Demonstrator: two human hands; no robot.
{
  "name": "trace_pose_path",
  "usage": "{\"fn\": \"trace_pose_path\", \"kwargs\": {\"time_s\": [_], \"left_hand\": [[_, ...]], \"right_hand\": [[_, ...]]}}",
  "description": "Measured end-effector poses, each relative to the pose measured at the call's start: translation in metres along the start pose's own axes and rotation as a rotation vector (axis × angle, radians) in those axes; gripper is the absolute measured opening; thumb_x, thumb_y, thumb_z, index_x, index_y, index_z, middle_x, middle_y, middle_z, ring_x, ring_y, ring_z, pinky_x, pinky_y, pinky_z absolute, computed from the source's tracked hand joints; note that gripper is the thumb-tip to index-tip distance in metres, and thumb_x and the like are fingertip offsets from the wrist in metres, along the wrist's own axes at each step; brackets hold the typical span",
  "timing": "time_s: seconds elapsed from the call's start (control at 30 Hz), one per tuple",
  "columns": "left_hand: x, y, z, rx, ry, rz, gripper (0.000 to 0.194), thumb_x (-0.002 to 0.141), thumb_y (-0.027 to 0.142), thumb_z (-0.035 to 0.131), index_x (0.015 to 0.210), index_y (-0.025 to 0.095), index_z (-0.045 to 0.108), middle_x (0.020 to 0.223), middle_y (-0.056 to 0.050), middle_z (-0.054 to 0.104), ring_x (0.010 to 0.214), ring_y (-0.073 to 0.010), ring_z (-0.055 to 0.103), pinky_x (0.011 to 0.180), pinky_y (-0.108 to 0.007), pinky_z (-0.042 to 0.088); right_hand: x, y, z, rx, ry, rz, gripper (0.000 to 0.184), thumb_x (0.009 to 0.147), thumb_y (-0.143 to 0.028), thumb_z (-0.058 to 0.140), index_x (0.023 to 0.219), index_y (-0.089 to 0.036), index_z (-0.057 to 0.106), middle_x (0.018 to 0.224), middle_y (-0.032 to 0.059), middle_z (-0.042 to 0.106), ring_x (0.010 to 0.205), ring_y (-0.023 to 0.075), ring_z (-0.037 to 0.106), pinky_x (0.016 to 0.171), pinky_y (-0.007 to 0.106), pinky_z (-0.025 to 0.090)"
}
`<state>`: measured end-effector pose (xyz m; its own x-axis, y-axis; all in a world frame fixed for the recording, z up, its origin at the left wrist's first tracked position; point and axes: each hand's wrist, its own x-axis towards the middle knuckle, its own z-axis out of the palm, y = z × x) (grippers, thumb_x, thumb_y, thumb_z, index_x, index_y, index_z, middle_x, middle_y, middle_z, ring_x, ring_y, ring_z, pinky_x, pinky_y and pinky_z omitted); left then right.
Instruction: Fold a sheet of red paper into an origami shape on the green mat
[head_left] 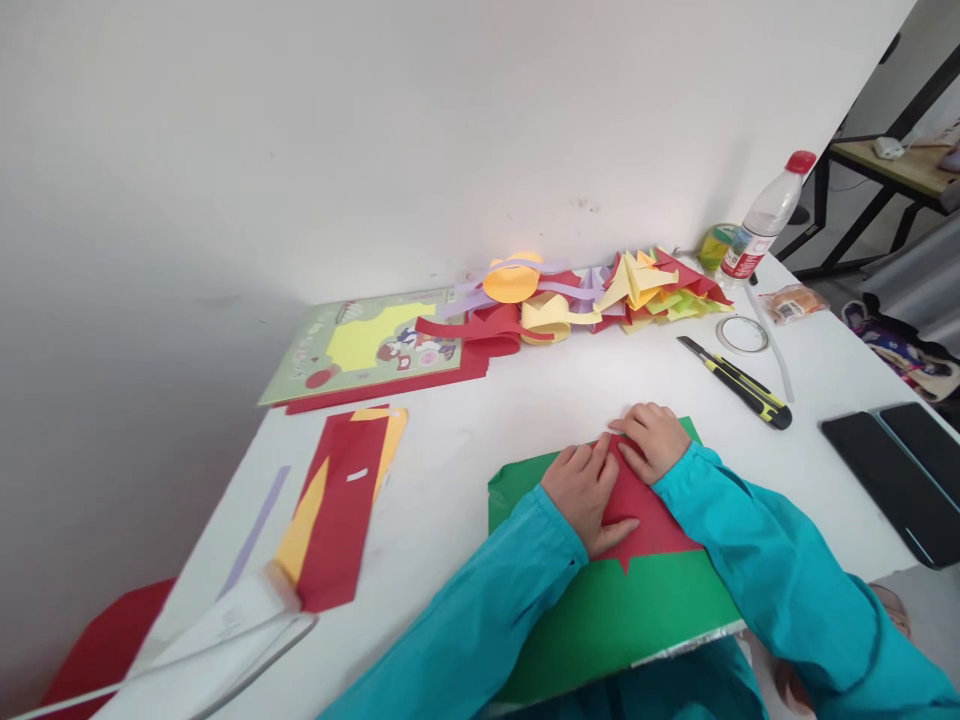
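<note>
A folded sheet of red paper (654, 522) lies on a green pad (630, 620) at the table's front edge. Its lower edge is straight, with a small point sticking out below. My left hand (586, 492) lies on the red paper's left side, thumb spread out and fingers stretched toward the top. At the upper tip, my right hand (652, 440) has the paper between thumb and forefinger; its other fingers curl beside them. The fingertips of both hands almost meet there, covering the tip.
Several folded paper pieces (637, 285) are heaped along the wall, beside a green picture board (360, 350). Red paper strips (349, 510) lie at left near a white device (247, 610). On the right are a utility knife (739, 382), tape roll (742, 334), bottle (765, 225) and phones (885, 480).
</note>
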<state>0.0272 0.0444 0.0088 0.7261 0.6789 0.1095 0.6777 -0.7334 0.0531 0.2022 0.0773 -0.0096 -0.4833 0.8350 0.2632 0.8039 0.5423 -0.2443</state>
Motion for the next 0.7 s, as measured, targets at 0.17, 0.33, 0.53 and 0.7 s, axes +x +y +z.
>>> {"fn": "trace_pose_path", "kwargs": {"time_s": [0.17, 0.33, 0.53, 0.7], "left_hand": [[-0.008, -0.001, 0.003, -0.024, 0.032, 0.007, 0.078, 0.067, 0.063, 0.048, 0.113, -0.001, 0.052, 0.124, -0.028, 0.046, 0.1, -0.0359, 0.048, 0.086, -0.046, 0.037], [-0.019, -0.003, 0.01, -0.067, 0.104, -0.015, 0.076, 0.065, 0.061, 0.052, 0.111, 0.001, 0.053, 0.125, -0.027, 0.045, 0.104, -0.0373, 0.045, 0.088, -0.048, 0.037], [-0.021, -0.004, 0.014, -0.11, 0.135, -0.027, 0.072, 0.067, 0.06, 0.049, 0.114, 0.005, 0.051, 0.126, -0.024, 0.045, 0.108, -0.0366, 0.042, 0.09, -0.05, 0.035], [-0.022, -0.005, 0.017, -0.108, 0.15, -0.03, 0.071, 0.067, 0.06, 0.048, 0.114, 0.006, 0.051, 0.127, -0.023, 0.044, 0.109, -0.0362, 0.042, 0.092, -0.049, 0.034]], "right_hand": [[-0.001, 0.001, 0.001, 0.024, 0.021, -0.015, 0.028, 0.081, -0.027, 0.049, 0.105, -0.021, 0.061, 0.087, 0.0074, 0.053, 0.08, 0.0208, 0.042, 0.069, 0.034, 0.029], [-0.001, 0.0, -0.001, 0.01, 0.036, -0.047, 0.025, 0.083, -0.028, 0.048, 0.102, -0.028, 0.065, 0.083, 0.0059, 0.051, 0.078, 0.0194, 0.04, 0.067, 0.033, 0.026], [-0.001, -0.003, -0.001, -0.061, 0.064, -0.084, 0.025, 0.084, -0.028, 0.047, 0.101, -0.029, 0.065, 0.081, 0.0062, 0.05, 0.076, 0.0196, 0.037, 0.065, 0.033, 0.024], [-0.002, -0.002, -0.001, -0.089, 0.045, -0.131, 0.028, 0.081, -0.025, 0.051, 0.106, -0.031, 0.063, 0.084, 0.0065, 0.05, 0.078, 0.0204, 0.037, 0.067, 0.033, 0.024]]}}
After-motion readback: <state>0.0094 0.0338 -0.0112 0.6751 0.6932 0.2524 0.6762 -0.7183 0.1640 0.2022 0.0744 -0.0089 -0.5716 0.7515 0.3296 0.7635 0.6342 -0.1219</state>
